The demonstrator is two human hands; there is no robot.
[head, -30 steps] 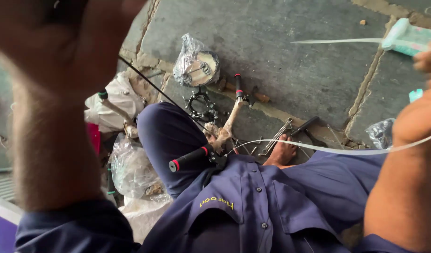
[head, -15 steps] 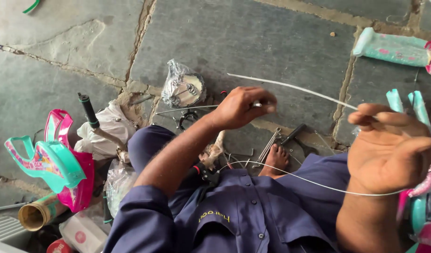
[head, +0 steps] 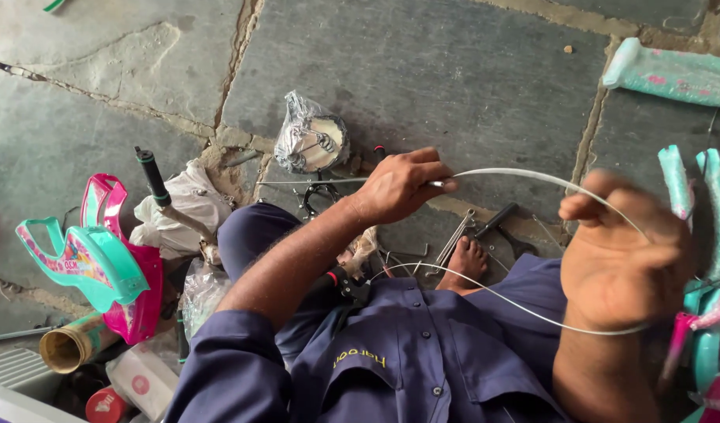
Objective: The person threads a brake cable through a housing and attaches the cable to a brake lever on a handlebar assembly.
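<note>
Cable (head: 532, 178): thin white line, arcs from left hand across to right hand, then loops back low over the lap toward the knee.
Left hand (head: 399, 186): fingers pinched shut on cable end, above the stone floor (head: 423, 70), w/ arm reaching out from blue sleeve.
Right hand (head: 622, 258): blurred, fingers curled round the cable loop; grip looks closed, cable runs under the wrist.
Foot (head: 466, 262): bare, on floor between the two hands, near floor's middle.
Metal rods (head: 454, 239): small bundle just beside foot, w/ black-handled tool (head: 497, 221) next to them.
Wrapped round part (head: 311, 142): shiny, in clear plastic, on floor beyond left hand.
Teal/pink plastic body (head: 90, 262): toward floor's left edge, near cardboard tube (head: 70, 348).
Teal frame pieces (head: 693, 204): at right edge, close by right hand.
Clothing: dark blue shirt (head: 407, 360), person seated on floor.
</note>
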